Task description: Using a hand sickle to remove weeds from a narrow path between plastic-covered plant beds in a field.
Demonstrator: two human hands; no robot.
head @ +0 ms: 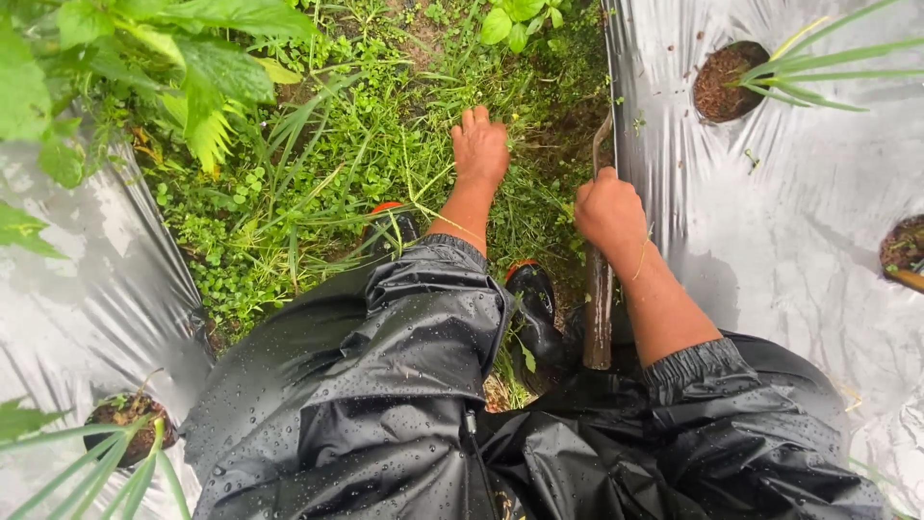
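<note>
- Weeds [385, 144] grow thick in the strip of ground between two silver plastic sheets [770, 241].
- Right hand [608, 210] has its grip closed around a wooden tool handle [599, 289], close to the wet black raincoat [385, 385].
- Left hand [479, 146] reaches farther, fingers down in the grass; I cannot tell if it grips.
- Best to grab low by the roots.

Weedy grass strip [318, 164] runs between wet silver mulch sheets [799, 221] in daylight.

Green weeds [337, 164], silver mulch sheet [770, 212] (black wet raincoat [385, 404])
</note>
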